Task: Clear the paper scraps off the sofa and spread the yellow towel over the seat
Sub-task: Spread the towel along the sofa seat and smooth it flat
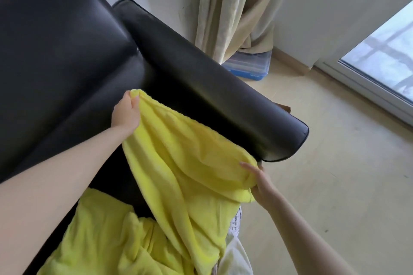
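Both bare forearms reach in from the bottom edge, the left one crossing the lower left corner and the right one coming up from the lower right. Between them the yellow towel [178, 174] hangs in loose folds, stretched from one hand to the other and sagging down toward the lower edge, where a bunched part of it lies over the front of the seat.

At the far end, the left hand [125, 116] has its grip clenched on a gathered corner of the towel, the fingers and thumb pinching the cloth above the seat, close to where the backrest meets the armrest. The right hand [261, 182] is grasping the towel's other upper edge just beside the rounded front end of the armrest [214, 89]; the fingers reach along the cloth while the thumb side is hidden behind the fold, so the cloth bunches against the palm.

The black sofa [55, 51] fills the upper left, its leather glossy, with the backrest to the left and the armrest running diagonally toward the right. Most of the towel is lifted off the seat and not flat on it.

Beyond the armrest a beige curtain [234, 6] hangs in the corner, and a clear plastic box with a blue base [250, 66] sits on the pale floor [335, 163] beneath it. A glass door [384, 56] shows at the right edge. Below the towel, a white shoe [235, 223] and a bit of pale clothing are visible.
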`<control>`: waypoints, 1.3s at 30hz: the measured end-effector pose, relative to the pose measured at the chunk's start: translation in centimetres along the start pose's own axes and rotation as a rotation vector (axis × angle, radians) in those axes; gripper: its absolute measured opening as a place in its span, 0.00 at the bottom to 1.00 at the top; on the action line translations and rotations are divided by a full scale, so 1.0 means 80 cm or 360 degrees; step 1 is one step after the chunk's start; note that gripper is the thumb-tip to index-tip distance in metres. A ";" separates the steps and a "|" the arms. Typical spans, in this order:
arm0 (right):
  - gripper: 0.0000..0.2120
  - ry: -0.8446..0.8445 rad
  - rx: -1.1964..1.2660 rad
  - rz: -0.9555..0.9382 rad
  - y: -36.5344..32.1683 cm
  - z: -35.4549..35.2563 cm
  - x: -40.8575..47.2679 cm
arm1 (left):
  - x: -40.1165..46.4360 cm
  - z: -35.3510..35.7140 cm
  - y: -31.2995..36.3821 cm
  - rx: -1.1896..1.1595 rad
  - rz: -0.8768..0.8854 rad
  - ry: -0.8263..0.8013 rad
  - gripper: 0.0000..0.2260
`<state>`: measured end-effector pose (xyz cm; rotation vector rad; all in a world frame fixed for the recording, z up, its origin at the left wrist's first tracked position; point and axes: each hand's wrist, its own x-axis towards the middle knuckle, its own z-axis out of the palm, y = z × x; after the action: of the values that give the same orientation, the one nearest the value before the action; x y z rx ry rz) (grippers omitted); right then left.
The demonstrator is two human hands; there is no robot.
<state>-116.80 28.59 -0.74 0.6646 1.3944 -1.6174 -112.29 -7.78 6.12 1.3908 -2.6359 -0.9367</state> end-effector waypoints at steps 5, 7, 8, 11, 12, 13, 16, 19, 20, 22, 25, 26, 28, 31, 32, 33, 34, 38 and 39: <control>0.19 0.0092 0.0188 -0.0025 0.014 -0.001 0.036 | 0.005 0.052 -0.009 0.0330 -0.0027 -0.0350 0.32; 0.15 0.0146 0.0184 0.0022 0.022 -0.006 0.042 | 0.001 0.064 -0.022 0.0668 0.0076 -0.0418 0.30; 0.16 0.0172 0.0186 0.0040 0.026 -0.011 0.045 | -0.002 0.069 -0.030 0.0762 0.0163 -0.0410 0.27; 0.16 0.0191 0.0148 0.0050 0.037 -0.025 0.050 | -0.004 0.075 -0.052 0.0774 0.0309 -0.0323 0.24; 0.17 0.0199 0.0135 0.0060 0.039 -0.029 0.051 | -0.003 0.074 -0.056 0.0768 0.0312 -0.0257 0.21; 0.20 0.0206 0.0127 0.0070 0.039 -0.032 0.053 | -0.001 0.074 -0.059 0.0761 0.0302 -0.0193 0.18; 0.26 0.0212 0.0130 0.0067 0.037 -0.040 0.059 | 0.009 0.072 -0.057 0.0734 0.0304 -0.0055 0.08; 0.29 0.0217 0.0130 0.0034 0.028 -0.049 0.061 | 0.021 0.072 -0.050 0.0748 0.0302 0.0060 0.08; 0.28 0.0185 0.0119 0.0054 0.025 -0.054 0.062 | 0.024 0.073 -0.048 0.0753 0.0293 0.0093 0.08; 0.19 0.0085 0.0141 0.0154 0.017 -0.063 0.058 | 0.030 0.077 -0.044 0.0760 0.0274 0.0142 0.08; 0.11 0.0068 0.0245 0.0273 0.010 -0.077 0.051 | 0.036 0.080 -0.041 0.0749 0.0220 0.0162 0.09; 0.11 0.0083 0.0171 0.0259 0.008 -0.081 0.049 | 0.037 0.079 -0.040 0.0750 0.0199 0.0157 0.11; 0.09 0.0158 -0.0076 0.0141 0.006 -0.086 0.044 | 0.037 0.077 -0.039 0.0728 0.0151 0.0154 0.14; 0.07 0.0370 -0.0354 -0.0120 0.008 -0.089 0.044 | 0.039 0.069 -0.041 0.0634 0.0070 0.0181 0.15; 0.06 0.0460 -0.0382 -0.0169 0.010 -0.087 0.045 | 0.041 0.065 -0.040 0.0610 0.0047 0.0199 0.15; 0.06 0.0536 -0.0376 -0.0192 0.012 -0.083 0.045 | 0.042 0.063 -0.039 0.0594 0.0034 0.0219 0.15; 0.09 0.0586 -0.0345 -0.0199 0.015 -0.078 0.047 | 0.044 0.061 -0.036 0.0588 0.0033 0.0240 0.15; 0.12 0.0526 -0.0058 -0.0038 0.025 -0.059 0.057 | 0.054 0.060 -0.015 0.0624 0.0119 0.0290 0.15; 0.12 0.0465 -0.0017 0.0010 0.027 -0.056 0.060 | 0.059 0.061 -0.011 0.0650 0.0154 0.0296 0.15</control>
<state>-117.82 31.66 -6.83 0.9264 1.6052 -1.5513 -115.81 -9.28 0.48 1.3182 -2.8173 -0.2486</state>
